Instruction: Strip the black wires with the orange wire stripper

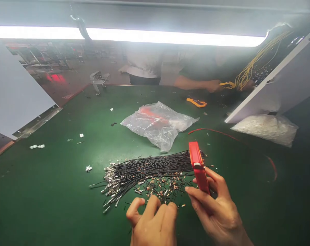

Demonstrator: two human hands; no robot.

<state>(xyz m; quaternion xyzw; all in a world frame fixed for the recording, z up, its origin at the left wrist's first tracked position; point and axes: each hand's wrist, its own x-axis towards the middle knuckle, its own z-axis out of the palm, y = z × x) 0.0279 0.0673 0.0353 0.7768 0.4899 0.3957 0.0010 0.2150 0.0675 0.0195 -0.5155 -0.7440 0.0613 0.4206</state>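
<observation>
My right hand (pixel 216 205) is closed around a red wire stripper (pixel 199 167), held upright and seen edge-on at the right end of a bundle of black wires (pixel 155 167). Silvery metal terminals (pixel 111 181) tip the bundle's left ends. Below the bundle lies a pile of short cut wire scraps (pixel 165 186), black with bits of copper. At the near edge of these scraps is my left hand (pixel 153 222), its fingers curled inward. Its fingertips are mostly hidden, so what they hold cannot be made out. A short wire piece (pixel 182 206) shows just beside them.
A clear plastic bag (pixel 160 126) with red and white contents lies behind the bundle. Beyond it is a yellow wire stripper (pixel 196 102). Another bag (pixel 266 130) sits by the right white panel (pixel 280 75). Across the table, a co-worker's hand (pixel 213 86) holds a yellow tool near yellow wires (pixel 252 61).
</observation>
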